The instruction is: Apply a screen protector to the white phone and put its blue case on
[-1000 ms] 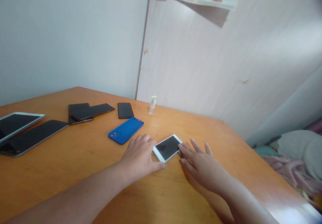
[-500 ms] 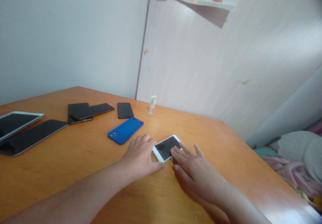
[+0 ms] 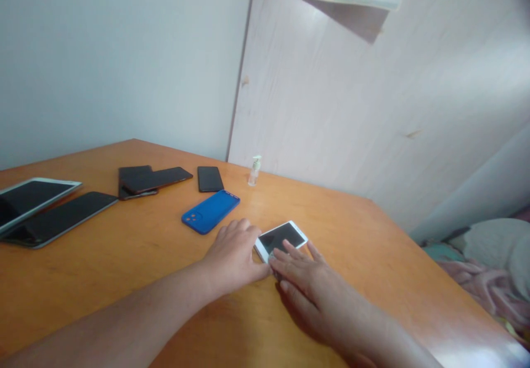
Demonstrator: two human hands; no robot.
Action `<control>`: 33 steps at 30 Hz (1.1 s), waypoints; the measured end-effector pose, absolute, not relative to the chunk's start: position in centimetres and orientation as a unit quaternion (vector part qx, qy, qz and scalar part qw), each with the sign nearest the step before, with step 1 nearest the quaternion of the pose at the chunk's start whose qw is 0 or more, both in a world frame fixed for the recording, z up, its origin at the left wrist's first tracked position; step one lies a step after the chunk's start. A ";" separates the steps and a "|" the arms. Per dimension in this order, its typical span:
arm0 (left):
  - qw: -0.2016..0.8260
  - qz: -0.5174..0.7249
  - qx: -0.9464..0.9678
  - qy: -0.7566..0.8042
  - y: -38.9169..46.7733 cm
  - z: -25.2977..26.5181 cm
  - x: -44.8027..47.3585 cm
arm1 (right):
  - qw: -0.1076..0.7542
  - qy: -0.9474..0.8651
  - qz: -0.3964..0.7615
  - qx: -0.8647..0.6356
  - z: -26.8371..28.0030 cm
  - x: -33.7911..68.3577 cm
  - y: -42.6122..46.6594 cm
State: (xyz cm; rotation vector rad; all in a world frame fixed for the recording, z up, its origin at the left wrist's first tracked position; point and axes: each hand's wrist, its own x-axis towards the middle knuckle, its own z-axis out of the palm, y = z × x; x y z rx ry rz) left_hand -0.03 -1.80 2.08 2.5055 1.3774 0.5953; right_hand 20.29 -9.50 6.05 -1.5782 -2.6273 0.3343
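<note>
Your right hand (image 3: pixel 314 285) has shifted leftward along the white phone (image 3: pixel 281 237), its fingertips now near the left hand (image 3: pixel 234 255); I judge this a stroke across the screen. Finding: the phone lies face up on the counter (image 3: pixel 331 219), between your hands. Your left is partly curled, thumb and fingers spanning and holding the phone's left end. Your right has fingers extended over its near edge; whether they grip anything beneath cannot be told. Containers: blue phone case (image 3: pixel 211 212), interior upward; clear pump bottle (image 3: pixel 254 172), upright, contents indeterminable.
</note>
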 end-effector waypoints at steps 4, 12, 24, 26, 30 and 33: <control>0.109 0.201 0.854 0.467 -1.9 2.2 0.0 | 0.012 -0.802 0.068 -0.593 5.7 21.7 -8.5; 0.105 0.207 0.854 0.465 -1.8 2.2 0.0 | 0.032 -0.836 0.106 -0.538 5.9 20.6 -9.1; 0.119 0.207 0.856 0.459 -1.8 2.2 0.0 | 0.054 -0.833 0.112 -0.540 5.8 20.4 -9.0; 0.120 0.204 0.856 0.460 -1.8 2.3 0.0 | 0.051 -0.833 0.117 -0.539 5.5 20.6 -8.9; 0.122 0.204 0.855 0.461 -1.8 2.4 0.0 | 0.048 -0.767 0.065 -0.636 4.6 22.5 -7.4; 0.123 0.203 0.856 0.460 -1.8 2.4 0.0 | 0.057 -0.771 0.065 -0.631 4.6 22.2 -7.4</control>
